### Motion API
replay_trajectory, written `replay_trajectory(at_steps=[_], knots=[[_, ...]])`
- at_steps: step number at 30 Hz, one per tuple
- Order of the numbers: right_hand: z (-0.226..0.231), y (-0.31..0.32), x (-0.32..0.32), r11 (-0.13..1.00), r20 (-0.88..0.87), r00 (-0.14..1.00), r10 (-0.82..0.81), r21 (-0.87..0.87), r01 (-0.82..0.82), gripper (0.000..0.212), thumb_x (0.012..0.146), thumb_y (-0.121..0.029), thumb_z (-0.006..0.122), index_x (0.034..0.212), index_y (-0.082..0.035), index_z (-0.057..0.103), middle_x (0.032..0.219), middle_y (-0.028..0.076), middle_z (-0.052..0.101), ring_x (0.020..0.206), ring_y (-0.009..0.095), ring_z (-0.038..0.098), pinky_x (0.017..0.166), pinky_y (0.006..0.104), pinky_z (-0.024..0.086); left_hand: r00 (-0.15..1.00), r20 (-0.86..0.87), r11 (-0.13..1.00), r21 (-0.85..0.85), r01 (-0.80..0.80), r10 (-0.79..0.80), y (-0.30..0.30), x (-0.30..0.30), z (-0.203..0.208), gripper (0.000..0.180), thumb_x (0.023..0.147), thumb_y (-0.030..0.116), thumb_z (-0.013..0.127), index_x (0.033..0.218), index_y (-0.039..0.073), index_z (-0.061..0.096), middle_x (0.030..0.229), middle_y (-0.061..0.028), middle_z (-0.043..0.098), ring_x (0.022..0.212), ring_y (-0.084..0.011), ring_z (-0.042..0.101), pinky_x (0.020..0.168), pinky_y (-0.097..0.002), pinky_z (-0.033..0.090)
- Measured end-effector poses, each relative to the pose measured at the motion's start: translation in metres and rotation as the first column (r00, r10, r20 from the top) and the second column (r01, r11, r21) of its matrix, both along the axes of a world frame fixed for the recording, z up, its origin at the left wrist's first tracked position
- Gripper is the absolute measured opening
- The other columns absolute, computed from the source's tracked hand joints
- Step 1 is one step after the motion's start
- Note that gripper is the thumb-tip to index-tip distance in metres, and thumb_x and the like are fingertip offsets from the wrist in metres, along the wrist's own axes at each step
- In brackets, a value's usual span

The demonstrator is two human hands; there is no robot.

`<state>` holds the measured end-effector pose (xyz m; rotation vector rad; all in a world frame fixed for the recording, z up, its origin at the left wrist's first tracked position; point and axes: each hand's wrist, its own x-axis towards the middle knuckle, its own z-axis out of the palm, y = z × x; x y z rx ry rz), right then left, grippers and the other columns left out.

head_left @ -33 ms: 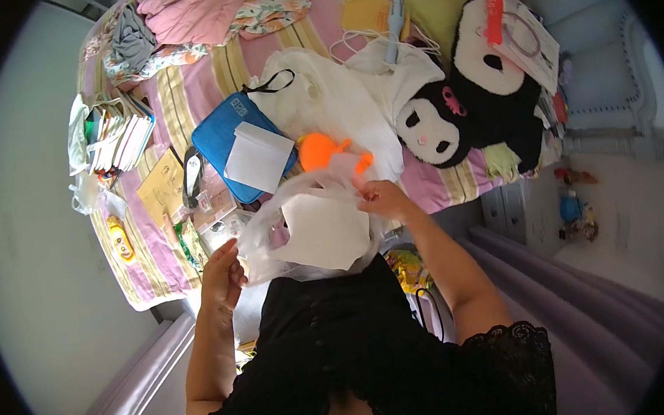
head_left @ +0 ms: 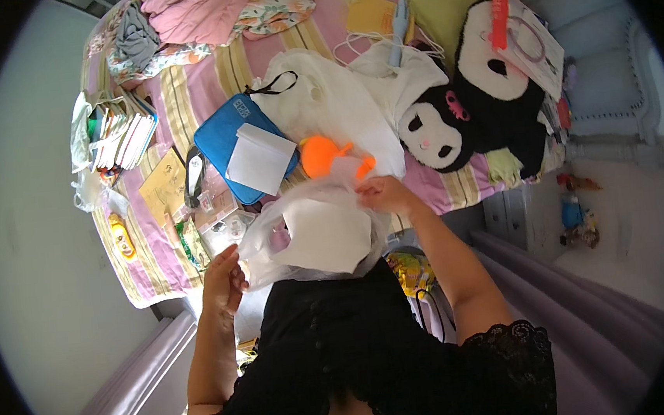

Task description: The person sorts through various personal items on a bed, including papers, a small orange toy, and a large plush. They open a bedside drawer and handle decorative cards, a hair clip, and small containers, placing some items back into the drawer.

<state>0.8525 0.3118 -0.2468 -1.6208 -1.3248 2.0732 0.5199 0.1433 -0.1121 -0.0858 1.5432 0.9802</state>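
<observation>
A translucent white plastic bag (head_left: 263, 270) is stretched between my two hands in front of my waist. Its left rim is pinched in my left hand (head_left: 225, 278), whose fingers are curled. At the upper right of the bag, my right hand (head_left: 385, 195) grips the rim between thumb and fingers. Inside the bag lies a white sheet of paper or card (head_left: 328, 235), with something pinkish partly hidden beside it. Just beyond the bag sit an orange round toy (head_left: 317, 155) and a blue zip case (head_left: 221, 133) with folded white paper (head_left: 256, 160) on top.
The striped bed (head_left: 190, 86) carries white clothing (head_left: 331, 98), black-and-white plush toys (head_left: 429, 133), a row of books (head_left: 125, 134), a brown envelope (head_left: 163, 187), a yellow item (head_left: 121, 238) and a pink cloth (head_left: 196, 14). A yellow package (head_left: 411, 271) stands below the bed's edge, right of my waist.
</observation>
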Motion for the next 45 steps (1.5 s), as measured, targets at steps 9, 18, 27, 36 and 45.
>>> replay_trajectory(at_steps=[9,18,27,36,45], knots=[[-0.062,0.049,-0.078,0.734,0.760,0.582,0.289,0.215,-0.644,0.067,0.063,-0.027,0.074,0.122,-0.009,0.048,0.110,0.012,0.059,0.104,0.029,0.056,0.089,0.0363,0.044,0.948,-0.202,0.966,0.029,0.258,-0.247,0.024,0.023,0.004,0.044,0.084,0.015,0.061,0.122,0.001,0.046,0.062,0.0011,0.047,0.049,-0.0068,0.044,0.046,-0.0237,0.043],[-0.005,0.074,-0.067,0.691,0.451,0.886,-0.114,0.677,-0.256,0.063,0.064,-0.015,0.070,0.122,-0.010,0.046,0.107,0.013,0.058,0.097,0.029,0.057,0.076,0.0432,0.044,0.144,-0.929,0.624,-0.109,0.773,-0.341,0.107,0.011,-0.035,0.051,0.082,0.027,0.066,0.123,0.002,0.048,0.121,-0.0155,0.050,0.107,-0.0227,0.051,0.085,-0.0341,0.043],[0.110,-0.002,-0.139,0.089,0.431,0.901,-0.044,0.900,-0.426,0.038,0.070,-0.009,0.066,0.107,-0.004,0.058,0.108,0.017,0.057,0.101,0.033,0.053,0.089,0.0413,0.042,0.942,0.322,0.803,0.584,-0.116,-0.097,0.202,0.067,-0.048,0.044,0.086,0.017,0.058,0.124,0.002,0.042,0.111,-0.0116,0.055,0.101,-0.0243,0.057,0.086,-0.0390,0.049],[0.130,0.025,-0.078,0.661,0.108,0.978,-0.177,0.749,0.037,0.054,0.076,-0.013,0.069,0.122,-0.001,0.044,0.115,0.013,0.051,0.108,0.027,0.050,0.091,0.0362,0.042,0.910,0.310,0.800,0.599,0.039,-0.276,0.176,0.062,-0.028,0.038,0.083,0.005,0.061,0.119,0.002,0.049,0.114,-0.0101,0.056,0.105,-0.0233,0.055,0.088,-0.0379,0.048],[0.139,0.060,-0.063,0.995,-0.711,0.702,0.029,0.091,0.051,0.070,0.073,-0.006,0.073,0.132,-0.002,0.035,0.119,0.009,0.050,0.109,0.016,0.050,0.095,0.0311,0.041,0.966,-0.079,0.827,0.504,0.250,-0.245,0.134,0.106,-0.007,0.042,0.077,0.000,0.067,0.116,0.004,0.053,0.112,-0.0065,0.058,0.104,-0.0184,0.055,0.087,-0.0301,0.044]])
